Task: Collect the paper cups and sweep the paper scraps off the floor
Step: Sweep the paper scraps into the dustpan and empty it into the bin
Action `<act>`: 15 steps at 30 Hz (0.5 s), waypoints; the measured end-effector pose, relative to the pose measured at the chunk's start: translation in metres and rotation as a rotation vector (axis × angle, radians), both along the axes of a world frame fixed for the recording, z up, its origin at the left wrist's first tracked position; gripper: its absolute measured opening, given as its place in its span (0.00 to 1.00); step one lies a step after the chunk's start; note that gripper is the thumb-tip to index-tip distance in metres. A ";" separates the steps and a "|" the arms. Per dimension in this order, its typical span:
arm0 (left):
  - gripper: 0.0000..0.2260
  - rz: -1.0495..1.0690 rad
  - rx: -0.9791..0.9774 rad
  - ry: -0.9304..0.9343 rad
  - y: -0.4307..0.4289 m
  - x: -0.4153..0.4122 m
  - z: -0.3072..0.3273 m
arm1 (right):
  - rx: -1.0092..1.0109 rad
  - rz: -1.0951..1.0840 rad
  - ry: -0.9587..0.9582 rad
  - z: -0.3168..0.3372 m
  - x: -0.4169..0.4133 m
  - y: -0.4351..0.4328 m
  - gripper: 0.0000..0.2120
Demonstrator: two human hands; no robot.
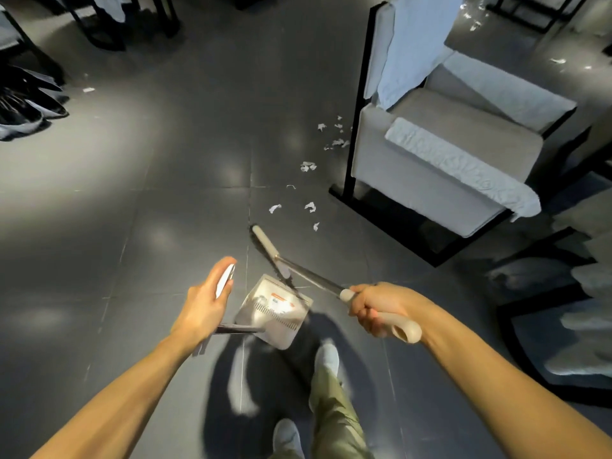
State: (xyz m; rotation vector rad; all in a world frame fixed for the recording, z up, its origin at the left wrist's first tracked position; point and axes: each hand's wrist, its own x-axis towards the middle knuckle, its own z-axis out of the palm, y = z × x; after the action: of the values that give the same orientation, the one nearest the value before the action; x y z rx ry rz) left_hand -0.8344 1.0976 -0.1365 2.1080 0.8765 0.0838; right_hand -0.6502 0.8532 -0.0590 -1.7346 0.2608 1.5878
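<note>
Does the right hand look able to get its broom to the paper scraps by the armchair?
Probably yes: the right hand holds the broom, its head just short of the nearest scraps, with only bare floor between.

You're standing on a dark grey tiled floor (165,193), glossy enough to catch the lights. A loose trail of white paper scraps (308,166) lies on it ahead of you, thickest just beside the front leg of a pale armchair (440,154) whose black frame rests on the tiles. The further scraps (475,25) lie toward the far right of the floor, behind that chair. A single scrap (88,90) sits far left, near a heap of dark clothes (29,104). Your pale shoes (326,356) are on the tiles nearest you.
</note>
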 end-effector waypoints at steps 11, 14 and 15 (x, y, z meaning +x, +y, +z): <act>0.16 0.019 0.037 0.006 0.082 0.139 0.009 | 0.000 -0.079 -0.257 -0.038 0.164 0.070 0.01; 0.15 0.027 0.046 0.022 0.107 0.168 0.012 | -0.029 -0.130 -0.255 -0.049 0.205 0.090 0.03; 0.15 0.035 0.036 0.027 0.116 0.176 0.013 | -0.051 -0.118 -0.272 -0.052 0.216 0.096 0.05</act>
State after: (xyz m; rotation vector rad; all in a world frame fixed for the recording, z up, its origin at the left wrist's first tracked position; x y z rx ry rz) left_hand -0.6583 1.2131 -0.1231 2.1317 0.9347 0.0906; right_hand -0.4345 0.9488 -0.1112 -1.9134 0.2653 1.2545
